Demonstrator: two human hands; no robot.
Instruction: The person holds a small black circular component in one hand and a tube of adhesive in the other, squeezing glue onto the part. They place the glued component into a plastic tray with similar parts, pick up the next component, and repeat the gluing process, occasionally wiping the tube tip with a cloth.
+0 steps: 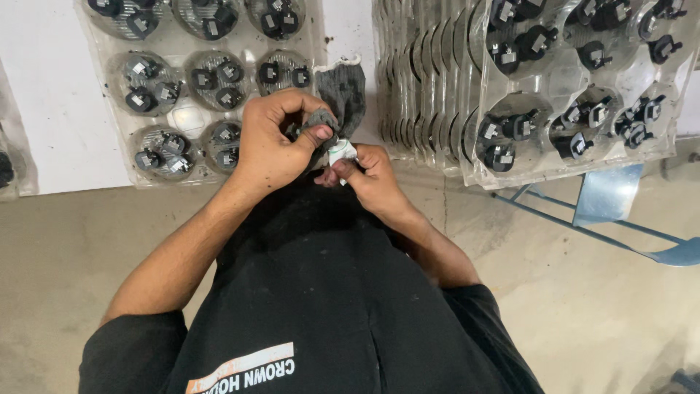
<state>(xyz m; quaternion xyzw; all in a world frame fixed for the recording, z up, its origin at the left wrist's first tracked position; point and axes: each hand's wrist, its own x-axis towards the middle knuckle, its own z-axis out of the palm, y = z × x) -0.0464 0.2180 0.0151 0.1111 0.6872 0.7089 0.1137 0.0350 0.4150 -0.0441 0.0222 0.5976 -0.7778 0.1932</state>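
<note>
A: Clear moulded plastic tray (109, 157) of round ribbed parts is seen left. What is gripped?

B: Grey knitted cloth (341, 91) is pinched by left hand (271, 138); small white part (341, 152) is clamped in right hand (370, 177). Stacked trays (583, 146) lie right.

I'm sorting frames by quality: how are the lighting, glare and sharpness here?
Head view: even, soft light; glare streaks on the clear plastic trays; left hand, grey cloth and small white part in the right hand reasonably sharp; wide-angle bending at the edges.
</note>
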